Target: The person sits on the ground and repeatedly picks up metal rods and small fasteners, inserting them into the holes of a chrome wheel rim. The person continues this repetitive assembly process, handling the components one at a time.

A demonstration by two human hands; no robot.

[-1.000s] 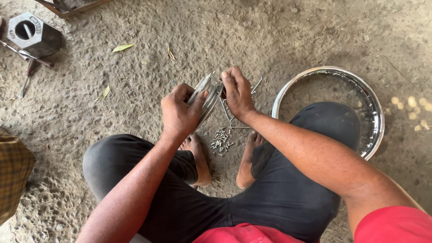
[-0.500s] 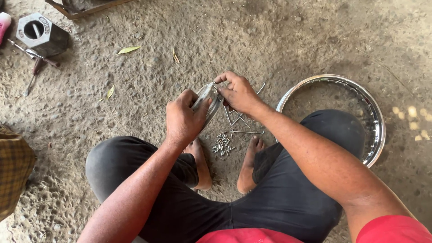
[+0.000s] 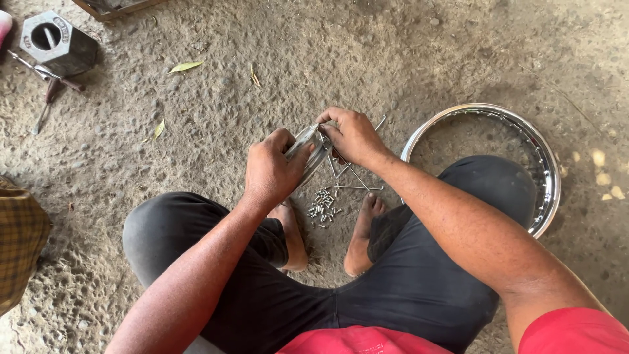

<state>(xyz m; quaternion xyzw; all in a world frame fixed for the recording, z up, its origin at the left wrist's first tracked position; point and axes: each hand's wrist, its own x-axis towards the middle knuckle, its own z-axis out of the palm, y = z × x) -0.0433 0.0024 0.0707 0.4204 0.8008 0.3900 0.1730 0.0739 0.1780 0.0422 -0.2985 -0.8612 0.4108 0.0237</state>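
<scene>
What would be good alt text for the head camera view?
A seated person's left hand and right hand grip a bundle of metal spokes above a small pile of spoke nipples on the dirt ground. A chrome wheel rim lies beside their right knee.

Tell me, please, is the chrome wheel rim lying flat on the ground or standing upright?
Lying flat. The chrome wheel rim shows its full ring from above, with the dirt ground visible through its middle; the person's knee overlaps its near side.

Shiny chrome wheel rim lying flat on the dirt floor, partly tucked under a knee. Up in the far corner there's a grey hexagonal metal block with a screwdriver next to it, plus dry leaves scattered about and a bit of checked cloth at the edge.
</scene>
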